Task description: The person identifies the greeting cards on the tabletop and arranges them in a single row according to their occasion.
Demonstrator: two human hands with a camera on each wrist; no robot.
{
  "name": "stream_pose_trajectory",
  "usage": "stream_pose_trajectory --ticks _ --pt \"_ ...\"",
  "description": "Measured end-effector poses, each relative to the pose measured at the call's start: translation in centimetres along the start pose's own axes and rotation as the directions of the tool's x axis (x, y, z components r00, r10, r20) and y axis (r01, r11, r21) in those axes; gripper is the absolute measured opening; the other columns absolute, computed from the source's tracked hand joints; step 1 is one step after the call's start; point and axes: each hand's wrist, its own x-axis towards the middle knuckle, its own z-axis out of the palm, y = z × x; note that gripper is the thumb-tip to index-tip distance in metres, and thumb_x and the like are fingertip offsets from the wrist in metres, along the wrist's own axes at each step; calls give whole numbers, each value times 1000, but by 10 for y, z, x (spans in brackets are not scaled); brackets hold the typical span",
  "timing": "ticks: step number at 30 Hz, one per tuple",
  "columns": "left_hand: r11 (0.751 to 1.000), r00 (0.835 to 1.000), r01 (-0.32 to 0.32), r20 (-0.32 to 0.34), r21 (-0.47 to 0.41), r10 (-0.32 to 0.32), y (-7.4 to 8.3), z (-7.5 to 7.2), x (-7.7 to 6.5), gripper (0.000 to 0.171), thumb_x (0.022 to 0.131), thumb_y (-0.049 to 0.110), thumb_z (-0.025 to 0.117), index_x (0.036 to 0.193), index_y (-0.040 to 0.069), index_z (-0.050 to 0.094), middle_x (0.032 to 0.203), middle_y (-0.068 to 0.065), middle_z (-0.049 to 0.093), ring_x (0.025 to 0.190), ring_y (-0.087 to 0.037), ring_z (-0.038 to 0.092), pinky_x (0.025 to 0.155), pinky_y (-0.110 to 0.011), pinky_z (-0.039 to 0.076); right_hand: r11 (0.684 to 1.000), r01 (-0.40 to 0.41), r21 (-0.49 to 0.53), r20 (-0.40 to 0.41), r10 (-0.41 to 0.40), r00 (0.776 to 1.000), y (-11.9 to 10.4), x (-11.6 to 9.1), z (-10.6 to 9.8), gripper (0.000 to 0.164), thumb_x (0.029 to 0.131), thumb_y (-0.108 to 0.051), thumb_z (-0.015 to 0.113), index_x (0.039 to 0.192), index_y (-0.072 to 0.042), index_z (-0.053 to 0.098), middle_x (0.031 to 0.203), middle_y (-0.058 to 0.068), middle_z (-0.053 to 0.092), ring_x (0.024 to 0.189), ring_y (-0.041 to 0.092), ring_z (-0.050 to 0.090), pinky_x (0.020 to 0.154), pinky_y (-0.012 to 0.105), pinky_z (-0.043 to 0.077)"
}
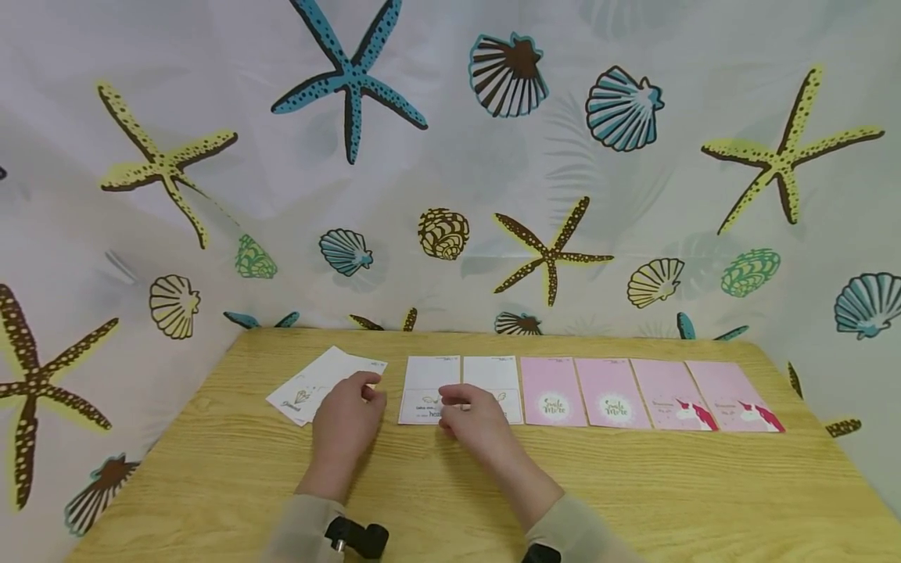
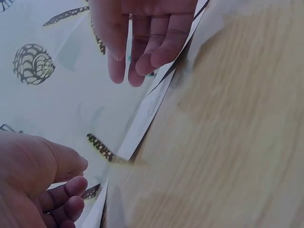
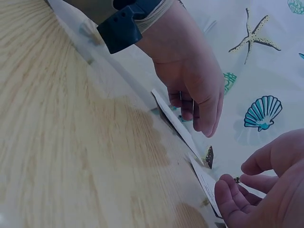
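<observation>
My left hand (image 1: 349,414) is over the right part of two overlapping white cards (image 1: 299,391) with a gold drawing, at the table's left. Its fingers are loosely bent with nothing between them. To its right lies a white card (image 1: 432,371) with printed lettering, and beside that a second white card (image 1: 490,371). My right hand (image 1: 479,418) is over the lower parts of these two, its thumb and fingertips bent loosely and apart. In the left wrist view, the right hand's fingers (image 2: 164,52) hang down near a card's edge. Whether either hand touches a card is unclear.
Two pink "Smile More" cards (image 1: 552,375) continue the row to the right, then two pink unicorn cards (image 1: 718,383). The wooden table (image 1: 436,500) meets a hanging cloth (image 1: 450,156) printed with shells and starfish.
</observation>
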Motion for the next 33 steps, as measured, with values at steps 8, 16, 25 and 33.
stream_pose_trajectory --ticks 8,16,25,33 --pt "998 999 48 -23 51 -47 -31 -30 9 39 108 22 64 141 1 70 125 -21 74 109 -49 66 92 -69 48 999 16 48 35 -17 999 -9 2 26 43 99 1 65 141 6 68 130 22 70 94 24 75 88 41 64" --pt "990 993 112 17 82 -114 -51 -52 15 50 111 26 57 153 0 59 150 -25 64 133 -54 58 102 -74 38 996 46 82 119 -55 991 -15 6 58 42 99 2 67 141 7 68 132 21 72 102 23 75 91 39 64" --pt "985 985 131 99 113 -143 -63 -64 16 55 112 27 52 157 -4 49 156 -27 57 142 -53 53 106 -76 32 998 22 64 237 -36 971 -20 6 88 44 102 -4 68 146 3 66 143 15 70 94 20 79 86 33 64" --pt "981 980 124 137 151 -145 -69 -69 14 55 114 26 48 161 -4 44 156 -30 56 142 -54 53 108 -79 30 982 -106 156 347 46 937 -19 7 105 51 109 -8 64 158 4 54 146 18 67 93 34 81 84 41 66"
